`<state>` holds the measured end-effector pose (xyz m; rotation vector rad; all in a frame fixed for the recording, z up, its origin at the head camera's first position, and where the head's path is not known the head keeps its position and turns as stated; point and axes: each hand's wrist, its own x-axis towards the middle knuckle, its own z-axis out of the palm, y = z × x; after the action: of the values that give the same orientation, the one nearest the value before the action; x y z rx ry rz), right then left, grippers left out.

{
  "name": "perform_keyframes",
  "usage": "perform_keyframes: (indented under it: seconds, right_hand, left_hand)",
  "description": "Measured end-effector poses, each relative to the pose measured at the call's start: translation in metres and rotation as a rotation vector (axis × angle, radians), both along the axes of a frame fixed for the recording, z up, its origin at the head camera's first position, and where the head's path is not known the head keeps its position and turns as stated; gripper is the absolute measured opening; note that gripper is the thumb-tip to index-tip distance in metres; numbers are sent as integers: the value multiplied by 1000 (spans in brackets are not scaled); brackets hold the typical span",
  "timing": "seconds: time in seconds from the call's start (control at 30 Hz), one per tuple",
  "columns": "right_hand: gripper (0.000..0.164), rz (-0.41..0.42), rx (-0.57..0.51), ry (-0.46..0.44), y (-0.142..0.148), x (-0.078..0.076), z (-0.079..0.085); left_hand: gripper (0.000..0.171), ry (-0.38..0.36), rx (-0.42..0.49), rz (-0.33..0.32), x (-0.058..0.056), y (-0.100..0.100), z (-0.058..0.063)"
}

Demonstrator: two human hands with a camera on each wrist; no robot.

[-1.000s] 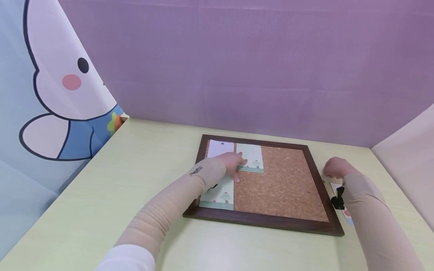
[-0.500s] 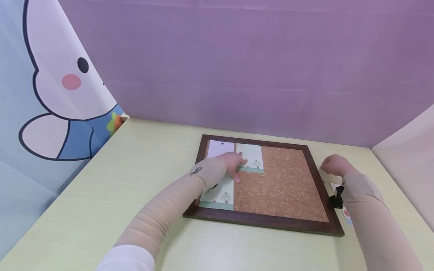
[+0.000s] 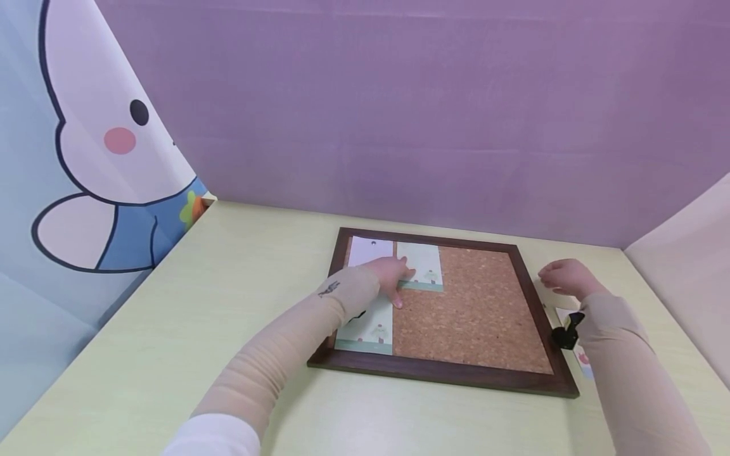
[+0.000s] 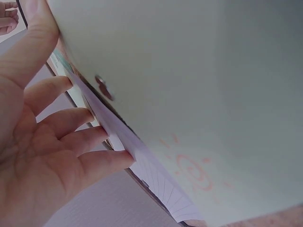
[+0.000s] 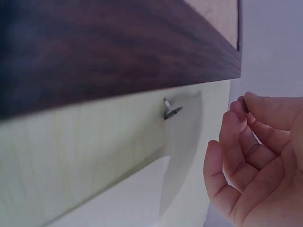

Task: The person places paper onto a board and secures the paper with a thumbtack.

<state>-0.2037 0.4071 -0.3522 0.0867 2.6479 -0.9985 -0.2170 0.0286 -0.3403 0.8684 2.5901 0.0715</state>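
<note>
A cork board [image 3: 473, 310] in a dark wooden frame lies on the table. My left hand [image 3: 390, 273] rests with spread fingers on its left part, touching a pale sheet [image 3: 429, 258] with a green lower edge. Near it are a lilac sheet [image 3: 369, 249] and a lower printed sheet [image 3: 367, 335]. The left wrist view shows a thumbtack [image 4: 104, 87] in a sheet with an orange sun. Beyond the frame's right side, my right hand [image 3: 566, 277] pinches a small dark thumbtack [image 5: 244, 104] between thumb and fingertip, mostly hidden. Another thumbtack [image 5: 173, 112] lies on the table below it.
A printed sheet [image 3: 584, 364] lies on the table [image 3: 256, 266] right of the frame, partly hidden by the right wrist. A purple curtain [image 3: 428, 126] stands behind, with a white panel [image 3: 696, 266] at right and a cartoon-printed cloth [image 3: 85, 158] at left.
My right hand has shifted slightly left and up, and its fingertips have turned more into view. The left hand and the sheets look unmoved.
</note>
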Motion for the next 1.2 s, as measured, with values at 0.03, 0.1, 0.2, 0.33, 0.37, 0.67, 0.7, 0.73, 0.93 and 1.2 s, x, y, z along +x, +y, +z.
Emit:
perform_keyframes:
  seconds: [0.03,0.1,0.2,0.33,0.37,0.67,0.7,0.73,0.93,1.2]
  right_hand:
    - [40,-14,-35,-4,1,0,0]
    - [42,-40,-99,-18,2,1,0]
    - [44,-65,-171,-36,3,1,0]
    - [48,-73,-205,-47,1,1,-1]
    - [49,-75,-208,-48,1,1,-1]
    - [42,-109,-236,-4,-6,1,-1]
    - [43,-113,-231,8,-7,1,-2]
    - [44,-120,-227,19,-8,0,-2]
    - [49,-155,-291,43,-15,-4,-5]
    - [19,-183,-648,-25,-22,-6,-2]
  left_hand:
    - [84,1,-2,-1,0,0,0]
    - [84,1,-3,-1,0,0,0]
    - [84,-3,0,3,-1,0,-1]
    - [85,-8,8,9,0,0,-1]
    - [85,-8,6,8,0,0,-1]
    - [85,-8,8,0,-1,0,0]
    - [85,-9,9,3,0,0,0]
    - [85,-11,10,9,0,0,0]
    - [84,-10,14,9,1,-1,1]
    - [84,-7,7,-6,-1,0,-1]
